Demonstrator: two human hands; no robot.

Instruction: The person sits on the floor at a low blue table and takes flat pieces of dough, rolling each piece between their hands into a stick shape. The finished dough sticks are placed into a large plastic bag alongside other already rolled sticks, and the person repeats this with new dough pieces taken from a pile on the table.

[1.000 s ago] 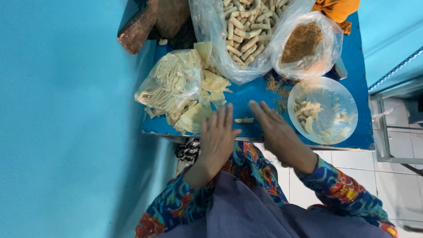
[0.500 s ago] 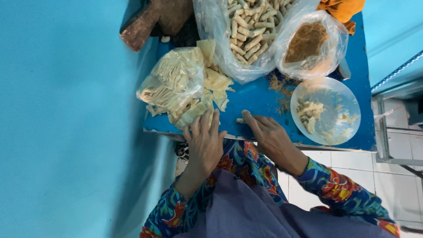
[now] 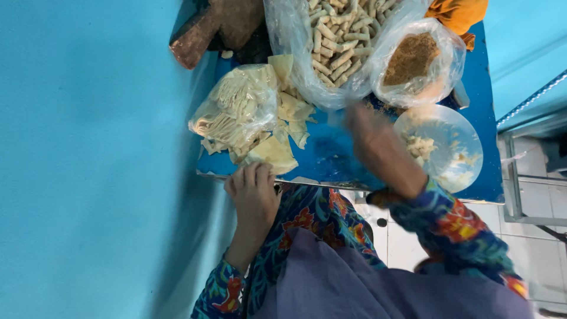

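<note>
The blue surface [image 3: 331, 156] carries everything. At its far edge stands a big clear bag of rolled pastries [image 3: 331, 47], beside it a bag of brown crumbs [image 3: 413, 59]. Nearer lies a bag of pale wrapper sheets [image 3: 236, 112], loose wrappers [image 3: 274, 153] spilling out. A clear plate [image 3: 440, 147] holds bits of filling. My right hand [image 3: 369, 139] reaches toward the pastry bag, blurred, so I cannot tell how its fingers are set. My left hand [image 3: 254, 189] rests on the near edge, fingers pressed together, touching a wrapper.
</note>
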